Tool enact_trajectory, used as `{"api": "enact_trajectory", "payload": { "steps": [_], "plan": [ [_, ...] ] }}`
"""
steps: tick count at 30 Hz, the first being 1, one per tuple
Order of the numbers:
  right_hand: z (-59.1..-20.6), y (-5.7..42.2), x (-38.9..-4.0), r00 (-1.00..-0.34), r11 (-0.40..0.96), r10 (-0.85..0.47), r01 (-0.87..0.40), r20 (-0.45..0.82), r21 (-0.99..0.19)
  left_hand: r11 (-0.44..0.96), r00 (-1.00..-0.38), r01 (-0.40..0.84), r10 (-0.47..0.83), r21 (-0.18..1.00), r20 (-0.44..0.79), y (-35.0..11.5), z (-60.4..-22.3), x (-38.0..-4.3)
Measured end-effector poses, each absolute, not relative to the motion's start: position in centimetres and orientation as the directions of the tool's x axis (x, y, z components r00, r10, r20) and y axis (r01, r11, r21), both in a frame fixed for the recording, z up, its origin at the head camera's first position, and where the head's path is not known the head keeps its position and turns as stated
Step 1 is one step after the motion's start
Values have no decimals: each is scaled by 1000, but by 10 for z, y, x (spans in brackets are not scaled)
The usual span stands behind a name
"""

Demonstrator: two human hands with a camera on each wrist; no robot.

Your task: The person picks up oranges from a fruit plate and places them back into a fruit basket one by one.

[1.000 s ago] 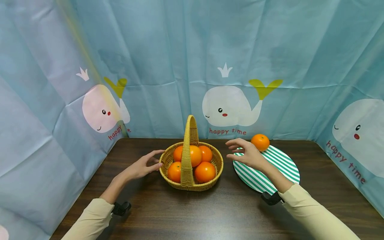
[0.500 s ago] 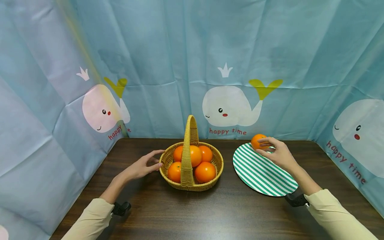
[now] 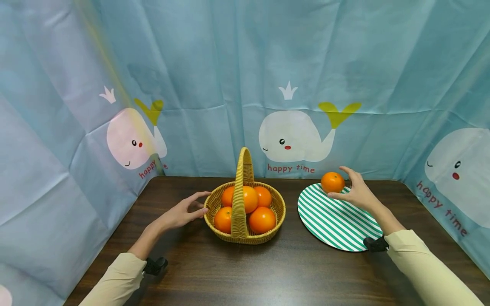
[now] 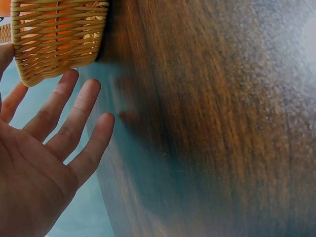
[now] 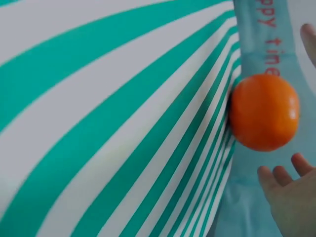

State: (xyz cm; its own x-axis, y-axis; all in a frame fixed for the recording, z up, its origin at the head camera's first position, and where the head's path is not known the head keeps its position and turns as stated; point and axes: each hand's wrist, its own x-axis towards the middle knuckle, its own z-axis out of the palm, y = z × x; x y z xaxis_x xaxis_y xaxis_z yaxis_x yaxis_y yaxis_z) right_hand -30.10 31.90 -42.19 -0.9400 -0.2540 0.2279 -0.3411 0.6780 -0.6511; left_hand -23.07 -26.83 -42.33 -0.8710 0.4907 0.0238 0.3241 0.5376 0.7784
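Observation:
A yellow wicker basket with a tall arched handle stands mid-table, holding several oranges. At its left end is my left hand, thumb and index fingertips right at the rim, the other fingers spread loosely in the left wrist view. A single orange with a small green stem spot sits at the far edge of a round green-and-white striped placemat. My right hand is just right of this orange, thumb and fingers spread wide around it. In the right wrist view, gaps show between the orange and the fingers.
The dark wood table ends at the back against a light blue curtain with whale prints. Each wrist carries a black camera strap.
My right hand has moved rightward from left of the lone orange to its right side, and its fingers have spread. My left hand stays at the basket.

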Motion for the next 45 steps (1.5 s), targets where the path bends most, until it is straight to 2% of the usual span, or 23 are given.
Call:
{"api": "enact_trajectory", "payload": {
  "steps": [11, 23, 38, 45],
  "plan": [
    [-430, 323, -314, -952, 641, -243, -301, 185, -706, 534, -863, 332, 504, 777, 22, -265, -425, -232],
    [-428, 326, -316, -940, 631, -273, -335, 205, -699, 535, -867, 322, 497, 781, 17, -266, -424, -234],
    [-399, 276, -309, -850, 472, -440, -493, 289, -731, 537, -866, 331, 500, 776, 23, -268, -423, -232],
    [-384, 250, -298, -771, 370, -549, -570, 322, -733, 539, -867, 332, 497, 774, 26, -269, -424, -231]
  ]
}}
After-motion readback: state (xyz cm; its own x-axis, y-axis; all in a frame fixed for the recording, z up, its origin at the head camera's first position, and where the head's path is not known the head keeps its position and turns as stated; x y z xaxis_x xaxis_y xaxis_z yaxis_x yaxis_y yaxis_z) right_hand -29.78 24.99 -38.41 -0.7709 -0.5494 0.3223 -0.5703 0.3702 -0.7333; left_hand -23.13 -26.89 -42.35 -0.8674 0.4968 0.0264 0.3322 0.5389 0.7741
